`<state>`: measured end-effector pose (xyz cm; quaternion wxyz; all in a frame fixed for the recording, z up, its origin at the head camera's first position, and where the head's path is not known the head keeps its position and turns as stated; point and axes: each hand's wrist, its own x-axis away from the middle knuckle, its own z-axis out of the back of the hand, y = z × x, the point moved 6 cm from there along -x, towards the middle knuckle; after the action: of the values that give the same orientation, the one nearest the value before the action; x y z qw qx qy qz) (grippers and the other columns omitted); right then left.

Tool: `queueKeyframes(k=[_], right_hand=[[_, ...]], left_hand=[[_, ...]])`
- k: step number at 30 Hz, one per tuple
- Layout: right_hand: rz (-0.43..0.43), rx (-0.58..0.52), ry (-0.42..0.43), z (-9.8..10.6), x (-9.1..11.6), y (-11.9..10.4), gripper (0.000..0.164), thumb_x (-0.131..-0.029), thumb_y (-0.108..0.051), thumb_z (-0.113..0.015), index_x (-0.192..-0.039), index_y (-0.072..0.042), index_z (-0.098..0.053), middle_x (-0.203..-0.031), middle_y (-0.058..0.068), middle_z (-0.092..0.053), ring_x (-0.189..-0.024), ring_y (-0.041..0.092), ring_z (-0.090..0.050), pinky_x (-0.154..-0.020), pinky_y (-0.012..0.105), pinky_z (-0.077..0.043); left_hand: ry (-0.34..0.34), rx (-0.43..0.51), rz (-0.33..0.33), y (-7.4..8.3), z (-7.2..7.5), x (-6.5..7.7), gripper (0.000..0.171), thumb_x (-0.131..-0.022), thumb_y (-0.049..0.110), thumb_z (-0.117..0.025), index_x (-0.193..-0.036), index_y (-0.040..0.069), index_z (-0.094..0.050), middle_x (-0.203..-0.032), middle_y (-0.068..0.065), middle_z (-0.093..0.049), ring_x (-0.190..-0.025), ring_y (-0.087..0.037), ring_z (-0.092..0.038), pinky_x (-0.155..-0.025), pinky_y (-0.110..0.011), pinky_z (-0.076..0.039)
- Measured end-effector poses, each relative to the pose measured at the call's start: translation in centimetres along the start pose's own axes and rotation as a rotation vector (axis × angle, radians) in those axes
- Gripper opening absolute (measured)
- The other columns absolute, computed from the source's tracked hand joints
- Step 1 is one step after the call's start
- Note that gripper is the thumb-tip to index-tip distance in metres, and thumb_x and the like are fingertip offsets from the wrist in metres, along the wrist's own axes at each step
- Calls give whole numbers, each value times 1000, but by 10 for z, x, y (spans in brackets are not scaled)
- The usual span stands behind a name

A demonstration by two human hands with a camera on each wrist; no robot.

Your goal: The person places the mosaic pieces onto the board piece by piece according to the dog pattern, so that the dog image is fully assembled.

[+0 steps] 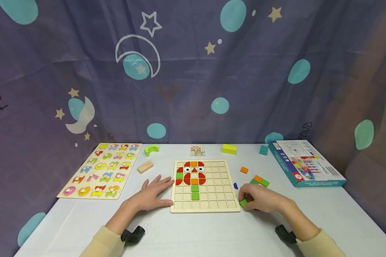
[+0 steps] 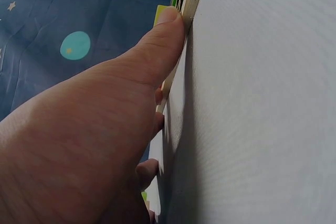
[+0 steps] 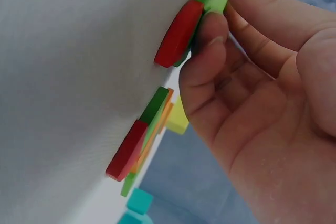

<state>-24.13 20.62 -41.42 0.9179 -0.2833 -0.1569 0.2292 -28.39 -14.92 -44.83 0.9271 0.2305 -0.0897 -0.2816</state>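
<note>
We're touching the part-filled board (image 1: 211, 187) with spread left hand (image 1: 151, 196), right hand (image 1: 260, 197) pinching a green tile (image 1: 243, 203), more tiles (image 1: 264, 182) unplaced.

number puzzle (image 1: 99, 172) left of grid board (image 1: 217, 187) | box (image 1: 305, 162) right | tile (image 3: 180, 32) seemingly beneath right hand (image 1: 260, 197)

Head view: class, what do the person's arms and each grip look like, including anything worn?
The left sleeve and right sleeve are pale cream. The left camera and right camera, worn at the wrists, are black and bent in shape; no cable shows. The left grip and right grip have no gloves.
</note>
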Motion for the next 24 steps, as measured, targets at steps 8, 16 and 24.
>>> queueKeyframes(k=[8,16,24], right_hand=[[19,-71,19,11,0,3,12,-90,-12,-77,-90,-15,-66,-81,-4,-59,-79,18,-55,-68,27,-48],[97,-89,51,23,-14,-15,8,-93,-14,-74,-95,-13,-67,-83,-5,-62,-78,16,-57,-70,26,-50],[149,-109,18,3,-48,-47,7,-94,-12,-73,-94,-13,-66,-80,-5,-61,-76,15,-56,-68,27,-48]], left_hand=[[-2,6,4,1,0,0,83,-88,63,-67,-155,21,-44,-162,-3,-33,-152,-38,-13,-112,-71,-1],[-4,4,8,1,1,0,83,-88,63,-67,-156,21,-43,-162,-3,-32,-152,-38,-13,-113,-70,0],[2,8,10,0,0,0,83,-88,63,-68,-155,22,-44,-162,-3,-33,-152,-38,-13,-113,-71,-1]])
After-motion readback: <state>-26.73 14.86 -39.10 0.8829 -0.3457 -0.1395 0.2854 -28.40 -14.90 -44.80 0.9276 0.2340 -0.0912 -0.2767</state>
